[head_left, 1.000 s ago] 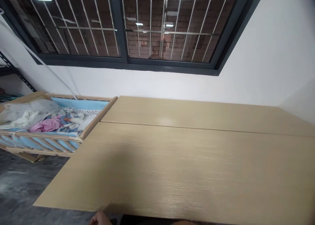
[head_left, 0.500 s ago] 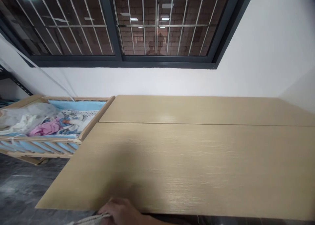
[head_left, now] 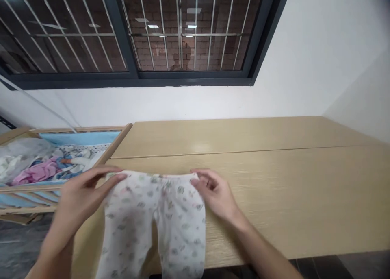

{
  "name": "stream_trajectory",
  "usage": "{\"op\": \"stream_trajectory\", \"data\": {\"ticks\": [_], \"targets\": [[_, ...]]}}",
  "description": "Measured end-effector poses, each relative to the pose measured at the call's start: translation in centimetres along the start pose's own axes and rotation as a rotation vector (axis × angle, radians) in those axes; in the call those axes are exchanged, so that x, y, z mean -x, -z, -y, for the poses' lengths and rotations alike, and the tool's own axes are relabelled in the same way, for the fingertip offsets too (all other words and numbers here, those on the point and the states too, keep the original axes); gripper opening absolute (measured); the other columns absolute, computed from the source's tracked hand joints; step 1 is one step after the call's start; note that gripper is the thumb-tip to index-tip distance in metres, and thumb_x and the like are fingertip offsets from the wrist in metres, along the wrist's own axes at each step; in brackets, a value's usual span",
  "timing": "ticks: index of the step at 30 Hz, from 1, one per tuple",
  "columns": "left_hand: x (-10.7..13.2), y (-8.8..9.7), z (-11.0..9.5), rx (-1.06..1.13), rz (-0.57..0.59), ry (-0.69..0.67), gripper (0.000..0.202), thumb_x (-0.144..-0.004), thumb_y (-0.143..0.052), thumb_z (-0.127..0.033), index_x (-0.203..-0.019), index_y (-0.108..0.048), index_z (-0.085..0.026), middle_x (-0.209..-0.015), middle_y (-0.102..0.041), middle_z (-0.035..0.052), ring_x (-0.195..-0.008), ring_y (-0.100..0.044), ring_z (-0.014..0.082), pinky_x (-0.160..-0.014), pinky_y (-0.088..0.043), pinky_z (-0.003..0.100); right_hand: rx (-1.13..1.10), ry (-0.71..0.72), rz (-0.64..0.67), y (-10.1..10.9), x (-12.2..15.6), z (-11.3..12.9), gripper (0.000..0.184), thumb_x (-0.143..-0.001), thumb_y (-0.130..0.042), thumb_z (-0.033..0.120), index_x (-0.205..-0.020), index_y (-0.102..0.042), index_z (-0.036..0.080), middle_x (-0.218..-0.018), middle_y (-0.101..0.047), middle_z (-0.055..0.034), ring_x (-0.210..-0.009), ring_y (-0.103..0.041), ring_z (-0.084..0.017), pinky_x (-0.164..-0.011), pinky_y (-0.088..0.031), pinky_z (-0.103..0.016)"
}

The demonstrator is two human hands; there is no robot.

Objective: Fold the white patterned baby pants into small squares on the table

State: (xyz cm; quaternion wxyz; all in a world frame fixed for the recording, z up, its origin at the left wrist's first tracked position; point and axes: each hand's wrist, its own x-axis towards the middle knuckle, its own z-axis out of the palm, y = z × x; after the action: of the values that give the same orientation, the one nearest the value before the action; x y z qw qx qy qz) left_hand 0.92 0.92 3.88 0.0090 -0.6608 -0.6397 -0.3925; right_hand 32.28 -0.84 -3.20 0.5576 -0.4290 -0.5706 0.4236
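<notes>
A pair of small white trousers [head_left: 183,214] with a scattered print hangs spread out between my hands, waistband up and legs toward me. My left hand [head_left: 91,185] pinches the left end of the waistband between thumb and fingers. At the other end, the thumb and fingers of my right hand [head_left: 211,189] grip the right corner of the waistband. The lower ends of the legs run past the bottom edge of the view. Behind and beneath the trousers lies the light wooden tabletop [head_left: 274,189].
To the left of the table stands a wooden cot [head_left: 118,142] with a blue lining, holding heaped clothes, among them a pink garment [head_left: 41,171] and a translucent bag [head_left: 29,149]. A white wall [head_left: 189,104] and a barred window [head_left: 185,77] rise behind the table.
The trousers have come up into view, stretched between both hands. Earlier only one hand showed, low at the table's front edge with some cloth. The view has shifted slightly right.
</notes>
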Motion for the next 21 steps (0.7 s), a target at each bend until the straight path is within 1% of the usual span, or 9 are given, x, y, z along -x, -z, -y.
{"op": "stream_trajectory", "data": {"ticks": [1,3,6,9,12,14,16,19,21], "targets": [[-1.5,-1.8,-0.7,0.082,0.038,-0.035,0.047,-0.076,-0.066,-0.069,-0.085,-0.073,-0.024,-0.083,-0.072,-0.0069,-0.071,-0.057,0.0115,-0.069,-0.045,0.023,0.037,-0.004,-0.01,1.2,-1.4,-0.1,0.035,-0.088,-0.068,0.049,-0.108,-0.073,0.02,-0.067,-0.055,0.0005,-0.056,-0.045,-0.012,-0.051,-0.039,-0.025],[-4.3,-5.6,-1.6,0.134,0.129,-0.068,0.039,-0.077,-0.069,-0.062,-0.085,-0.074,-0.025,-0.079,-0.071,-0.0033,-0.07,-0.057,0.0142,-0.068,-0.044,0.025,0.116,-0.005,-0.005,3.4,-4.6,-1.0,0.036,-0.088,-0.066,0.047,-0.109,-0.072,0.018,-0.074,-0.062,-0.0022,-0.062,-0.052,-0.013,-0.054,-0.042,-0.025],[-7.3,-12.0,-1.6,0.146,0.286,-0.062,0.029,-0.082,-0.065,-0.049,-0.09,-0.073,-0.022,-0.081,-0.07,-0.0001,-0.074,-0.059,0.0167,-0.071,-0.045,0.027,0.252,-0.029,0.001,5.8,-9.5,-4.1,0.032,-0.088,-0.065,0.041,-0.106,-0.07,0.016,-0.09,-0.068,-0.0062,-0.066,-0.058,-0.013,-0.055,-0.044,-0.024],[-8.6,-18.0,-0.9,0.124,0.33,-0.03,0.024,-0.085,-0.061,-0.038,-0.096,-0.071,-0.019,-0.091,-0.072,0.0031,-0.085,-0.062,0.0192,-0.08,-0.047,0.028,0.423,-0.11,-0.041,7.0,-13.9,-8.2,0.023,-0.087,-0.062,0.031,-0.102,-0.07,0.016,-0.093,-0.069,-0.0062,-0.068,-0.061,-0.013,-0.06,-0.048,-0.024],[-8.8,-22.5,-0.6,0.076,0.368,0.021,0.022,-0.091,-0.058,-0.032,-0.101,-0.069,-0.016,-0.1,-0.073,0.006,-0.097,-0.064,0.0214,-0.086,-0.048,0.032,0.525,-0.165,-0.08,7.3,-16.9,-11.9,0.017,-0.083,-0.063,0.024,-0.096,-0.07,0.017,-0.085,-0.07,-0.0041,-0.071,-0.062,-0.014,-0.067,-0.05,-0.025],[-8.8,-24.3,-0.8,0.035,0.406,0.052,0.021,-0.094,-0.058,-0.033,-0.103,-0.067,-0.016,-0.104,-0.071,0.0067,-0.1,-0.064,0.0218,-0.09,-0.049,0.037,0.566,-0.186,-0.086,7.2,-18.1,-14.0,0.014,-0.081,-0.062,0.02,-0.092,-0.07,0.017,-0.082,-0.07,-0.0035,-0.073,-0.063,-0.015,-0.072,-0.051,-0.026],[-8.8,-25.2,-1.4,-0.007,0.441,0.065,0.022,-0.095,-0.059,-0.033,-0.105,-0.065,-0.015,-0.109,-0.069,0.0082,-0.103,-0.064,0.0228,-0.094,-0.049,0.042,0.61,-0.206,-0.086,7.2,-18.7,-15.8,0.013,-0.08,-0.061,0.016,-0.088,-0.07,0.017,-0.083,-0.071,-0.0039,-0.076,-0.064,-0.015,-0.076,-0.051,-0.026],[-7.7,-24.9,-3.0,-0.073,0.458,0.041,0.027,-0.094,-0.057,-0.026,-0.117,-0.06,-0.013,-0.125,-0.063,0.017,-0.12,-0.056,0.03,-0.103,-0.042,0.048,0.662,-0.232,-0.079,7.3,-18.9,-18.1,0.014,-0.079,-0.06,0.011,-0.086,-0.07,0.016,-0.084,-0.072,-0.0043,-0.079,-0.065,-0.015,-0.078,-0.05,-0.025],[-5.2,-23.8,-4.8,-0.104,0.469,-0.014,0.036,-0.093,-0.056,-0.026,-0.126,-0.055,-0.012,-0.135,-0.056,0.0219,-0.129,-0.048,0.035,-0.107,-0.036,0.051,0.683,-0.242,-0.071,7.5,-19.0,-19.3,0.016,-0.079,-0.059,0.011,-0.088,-0.071,0.016,-0.083,-0.072,-0.004,-0.079,-0.065,-0.015,-0.078,-0.049,-0.024]]}}
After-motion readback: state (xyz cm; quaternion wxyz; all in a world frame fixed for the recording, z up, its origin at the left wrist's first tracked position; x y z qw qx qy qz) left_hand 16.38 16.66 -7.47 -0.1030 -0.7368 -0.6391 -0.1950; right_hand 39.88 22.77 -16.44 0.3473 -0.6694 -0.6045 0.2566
